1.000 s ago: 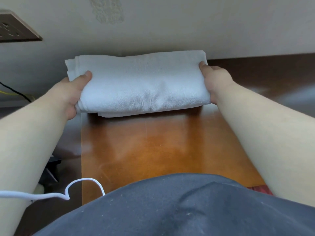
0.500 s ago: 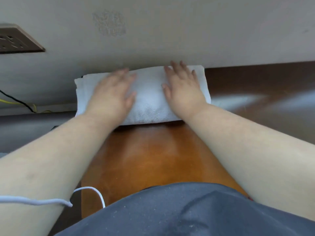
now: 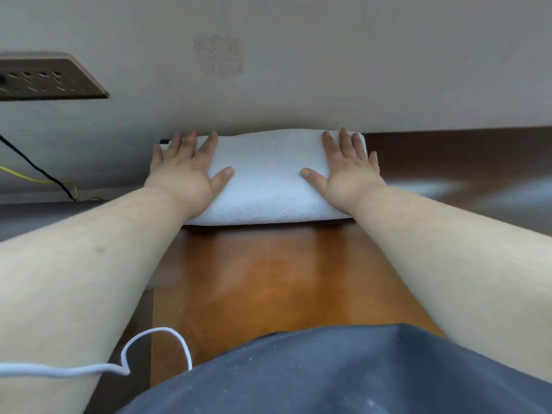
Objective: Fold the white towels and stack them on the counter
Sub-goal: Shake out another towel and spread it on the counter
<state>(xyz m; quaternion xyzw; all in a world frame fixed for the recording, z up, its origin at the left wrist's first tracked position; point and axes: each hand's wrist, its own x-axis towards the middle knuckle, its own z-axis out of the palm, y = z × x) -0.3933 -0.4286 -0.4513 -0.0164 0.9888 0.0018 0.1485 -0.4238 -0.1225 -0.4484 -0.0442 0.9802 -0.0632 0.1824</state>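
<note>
The folded white towel (image 3: 265, 180) lies at the far end of the wooden worktop (image 3: 268, 273), its back edge against or just beside the wall (image 3: 298, 70), its long axis running left to right across the person's front. The left hand (image 3: 183, 174) lies flat on the towel's left end and the right hand (image 3: 348, 171) flat on its right end, fingers straight and pointing toward the wall, thumbs turned inward toward each other. Neither grip is grasping anything; both are released and press palm-down. The towel's bare middle shows between the thumbs. Each hand is equally near its own end, so smoothing outward along the long axis looks the likely next move. A white cord (image 3: 155, 351) loops off the worktop's near left edge.
</note>
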